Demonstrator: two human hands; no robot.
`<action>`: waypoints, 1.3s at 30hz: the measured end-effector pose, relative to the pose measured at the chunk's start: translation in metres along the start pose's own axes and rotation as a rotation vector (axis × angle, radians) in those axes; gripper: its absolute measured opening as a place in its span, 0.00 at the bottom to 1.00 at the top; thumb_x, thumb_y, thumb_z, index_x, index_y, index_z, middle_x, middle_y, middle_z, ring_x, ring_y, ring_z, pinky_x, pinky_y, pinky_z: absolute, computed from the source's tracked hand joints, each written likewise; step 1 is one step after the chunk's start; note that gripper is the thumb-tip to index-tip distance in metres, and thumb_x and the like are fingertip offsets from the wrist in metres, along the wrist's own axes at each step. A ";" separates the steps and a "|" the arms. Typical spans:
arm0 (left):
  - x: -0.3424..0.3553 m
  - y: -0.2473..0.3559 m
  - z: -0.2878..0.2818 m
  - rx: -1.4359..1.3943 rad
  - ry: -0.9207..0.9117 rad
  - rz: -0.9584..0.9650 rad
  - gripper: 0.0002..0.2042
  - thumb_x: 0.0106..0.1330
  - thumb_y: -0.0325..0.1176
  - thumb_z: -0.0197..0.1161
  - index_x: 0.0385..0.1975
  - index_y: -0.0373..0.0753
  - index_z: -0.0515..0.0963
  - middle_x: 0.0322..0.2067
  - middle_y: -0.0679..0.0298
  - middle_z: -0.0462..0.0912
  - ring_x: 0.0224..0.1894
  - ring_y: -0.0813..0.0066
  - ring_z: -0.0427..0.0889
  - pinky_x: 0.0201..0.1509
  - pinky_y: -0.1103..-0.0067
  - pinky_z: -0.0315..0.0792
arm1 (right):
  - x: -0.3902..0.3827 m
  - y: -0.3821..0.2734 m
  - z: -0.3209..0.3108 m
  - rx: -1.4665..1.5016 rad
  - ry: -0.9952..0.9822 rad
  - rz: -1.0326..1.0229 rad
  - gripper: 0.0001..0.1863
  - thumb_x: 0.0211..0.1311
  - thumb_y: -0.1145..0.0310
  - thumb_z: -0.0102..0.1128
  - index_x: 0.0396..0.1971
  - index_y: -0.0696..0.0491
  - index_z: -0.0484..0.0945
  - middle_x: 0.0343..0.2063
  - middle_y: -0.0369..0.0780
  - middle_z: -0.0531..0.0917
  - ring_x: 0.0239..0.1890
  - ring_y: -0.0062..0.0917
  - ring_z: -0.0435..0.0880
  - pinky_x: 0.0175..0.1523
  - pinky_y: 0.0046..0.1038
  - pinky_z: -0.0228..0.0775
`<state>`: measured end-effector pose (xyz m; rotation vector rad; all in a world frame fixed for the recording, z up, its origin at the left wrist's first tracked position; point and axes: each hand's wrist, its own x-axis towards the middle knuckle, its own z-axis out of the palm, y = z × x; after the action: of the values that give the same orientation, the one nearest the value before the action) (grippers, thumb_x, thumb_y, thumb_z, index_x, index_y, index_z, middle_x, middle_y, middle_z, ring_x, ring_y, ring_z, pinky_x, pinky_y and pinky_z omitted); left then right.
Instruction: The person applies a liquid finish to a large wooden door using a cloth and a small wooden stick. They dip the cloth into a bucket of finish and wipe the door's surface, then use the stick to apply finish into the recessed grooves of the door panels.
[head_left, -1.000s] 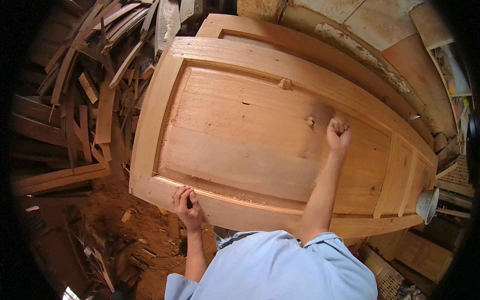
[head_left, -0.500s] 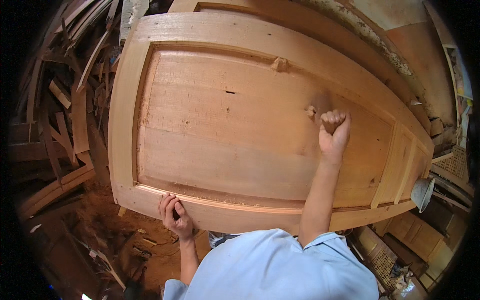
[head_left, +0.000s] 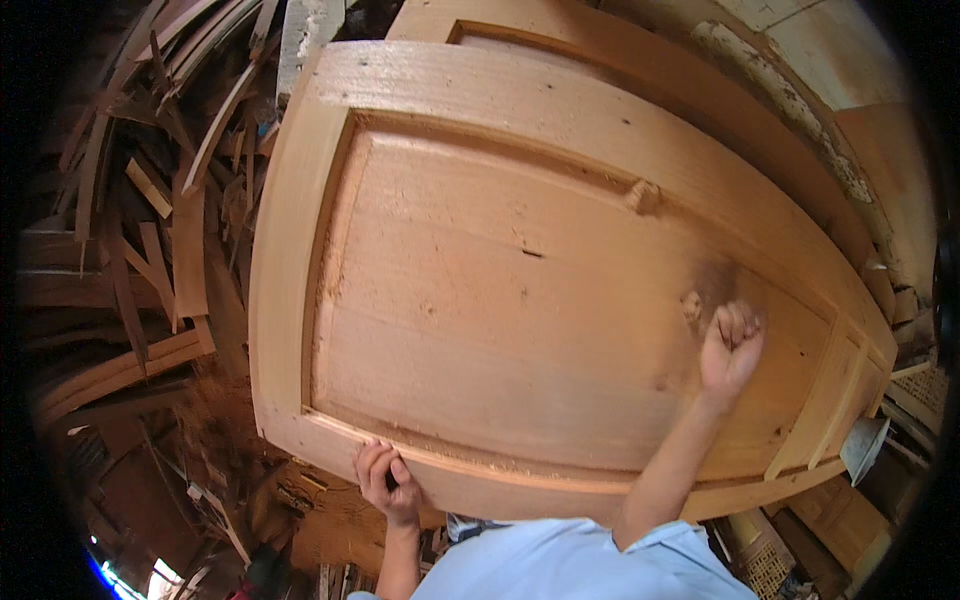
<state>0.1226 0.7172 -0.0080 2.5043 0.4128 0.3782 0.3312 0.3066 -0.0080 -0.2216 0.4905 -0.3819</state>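
A pale wooden panelled door (head_left: 520, 340) lies across the view, shavings in its grooves, a small wood lump (head_left: 642, 197) by the upper moulding. My left hand (head_left: 388, 480) has curled fingers at the door's lower rail, around something dark or shadowed that I cannot make out. My right hand (head_left: 732, 345) is a fist over the right part of the large panel, beside a dark patch with a knot-like mark (head_left: 691, 308); what it holds, if anything, is hidden. My forearms rise from a light blue shirt at the bottom.
A second door (head_left: 580, 30) lies behind the first. Loose offcuts and boards (head_left: 190, 240) pile up at the left. A pale metal bowl-like object (head_left: 862, 450) is at the door's right end. A stained wall (head_left: 850, 80) stands upper right, and sawdust covers the ground (head_left: 330, 530).
The whole view has shifted with the camera, placing the door and both hands lower right than half a second ago. My right hand remains fisted; my left remains curled at the lower rail.
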 end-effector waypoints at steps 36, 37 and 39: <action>0.009 0.007 -0.008 -0.106 0.032 -0.024 0.06 0.61 0.33 0.59 0.30 0.37 0.79 0.36 0.60 0.82 0.47 0.60 0.80 0.59 0.65 0.67 | -0.008 0.217 0.078 -0.917 -0.363 0.166 0.26 0.74 0.48 0.41 0.17 0.47 0.63 0.12 0.34 0.68 0.16 0.18 0.66 0.23 0.24 0.60; 0.009 0.007 -0.008 -0.113 0.037 -0.025 0.06 0.61 0.33 0.59 0.30 0.37 0.79 0.36 0.60 0.82 0.47 0.60 0.80 0.60 0.65 0.67 | -0.009 0.220 0.079 -0.927 -0.354 0.143 0.26 0.74 0.48 0.41 0.17 0.47 0.63 0.12 0.33 0.68 0.16 0.18 0.65 0.23 0.23 0.59; 0.008 0.006 -0.009 -0.128 0.044 -0.026 0.06 0.61 0.32 0.60 0.30 0.37 0.79 0.35 0.60 0.82 0.47 0.60 0.80 0.60 0.65 0.67 | -0.009 0.223 0.078 -0.946 -0.333 0.097 0.26 0.74 0.48 0.40 0.16 0.47 0.62 0.12 0.33 0.66 0.15 0.17 0.62 0.22 0.23 0.56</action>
<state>0.1285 0.7194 0.0039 2.3677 0.4249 0.4368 0.4300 0.5215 -0.0036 -1.1535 0.3183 0.0131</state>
